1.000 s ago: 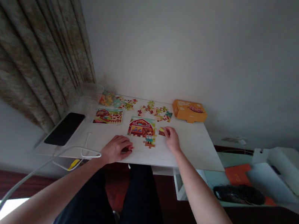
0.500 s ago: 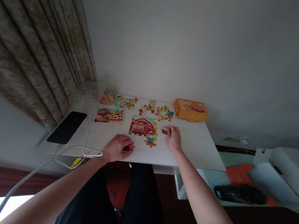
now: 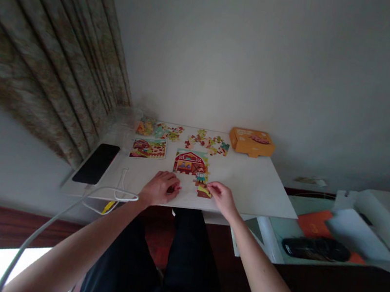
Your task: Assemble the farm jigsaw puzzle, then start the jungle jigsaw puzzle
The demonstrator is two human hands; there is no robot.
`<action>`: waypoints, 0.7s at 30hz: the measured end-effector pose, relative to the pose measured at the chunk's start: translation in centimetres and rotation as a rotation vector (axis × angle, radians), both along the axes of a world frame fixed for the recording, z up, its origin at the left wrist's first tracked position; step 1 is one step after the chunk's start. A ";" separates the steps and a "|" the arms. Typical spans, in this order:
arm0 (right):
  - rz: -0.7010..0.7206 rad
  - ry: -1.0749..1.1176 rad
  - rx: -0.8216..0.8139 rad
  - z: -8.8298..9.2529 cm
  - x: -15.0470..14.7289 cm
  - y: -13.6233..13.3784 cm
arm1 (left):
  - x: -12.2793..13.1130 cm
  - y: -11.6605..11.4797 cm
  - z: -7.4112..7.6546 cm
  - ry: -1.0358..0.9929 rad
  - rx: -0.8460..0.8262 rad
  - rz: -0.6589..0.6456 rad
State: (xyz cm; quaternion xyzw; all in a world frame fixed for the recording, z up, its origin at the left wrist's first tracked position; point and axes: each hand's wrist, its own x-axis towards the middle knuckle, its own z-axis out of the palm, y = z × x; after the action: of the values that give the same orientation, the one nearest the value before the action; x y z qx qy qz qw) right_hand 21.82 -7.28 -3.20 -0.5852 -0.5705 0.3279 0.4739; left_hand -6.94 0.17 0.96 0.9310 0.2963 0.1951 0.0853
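A partly joined jigsaw puzzle (image 3: 189,163) with a red barn lies on the white table. My right hand (image 3: 222,198) pinches a yellow-and-brown puzzle piece (image 3: 204,191) at the puzzle's lower right, just below the figure in blue. Whether that piece is locked in, I cannot tell. My left hand (image 3: 160,188) rests on the table left of it, fingers curled round something small and reddish, mostly hidden. Left of the puzzle lies a picture card (image 3: 148,149) showing the barn scene.
Loose puzzle pieces (image 3: 207,142) are spread along the back, beside a clear container (image 3: 121,124) at the left. An orange box (image 3: 252,143) stands at the back right. A black phone (image 3: 96,163) and a white cable (image 3: 106,189) lie on the left.
My right hand has brought the yellow-and-brown piece down and left, from the puzzle's right side to its lower edge. The left hand stays curled near the same spot. The view has shifted slightly.
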 end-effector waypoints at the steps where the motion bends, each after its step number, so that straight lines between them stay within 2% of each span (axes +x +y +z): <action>1: -0.006 -0.040 0.021 -0.1 -0.4 -0.3 | 0.0 0.0 0.0 0.001 0.003 0.000; 8: -0.044 -0.295 0.195 0.0 -0.6 -0.4 | -0.1 0.0 -0.1 0.012 0.022 0.000; 13: -0.035 -0.466 0.231 0.4 -0.1 -1.5 | 0.1 -0.3 -0.1 0.033 0.068 -0.041; 16: 0.017 -0.563 0.220 0.5 -0.1 -1.9 | 1.4 -1.0 0.0 0.038 0.069 -0.066; 21: 0.024 -0.671 0.192 0.6 -0.3 -2.0 | 5.0 -2.5 0.0 0.040 0.018 -0.093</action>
State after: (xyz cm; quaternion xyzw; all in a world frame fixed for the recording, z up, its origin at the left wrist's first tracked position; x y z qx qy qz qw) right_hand 21.52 -9.29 -2.57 -0.6063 -0.7296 0.0676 0.3091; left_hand -1.96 -2.30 0.99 0.9483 0.2524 0.1749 0.0801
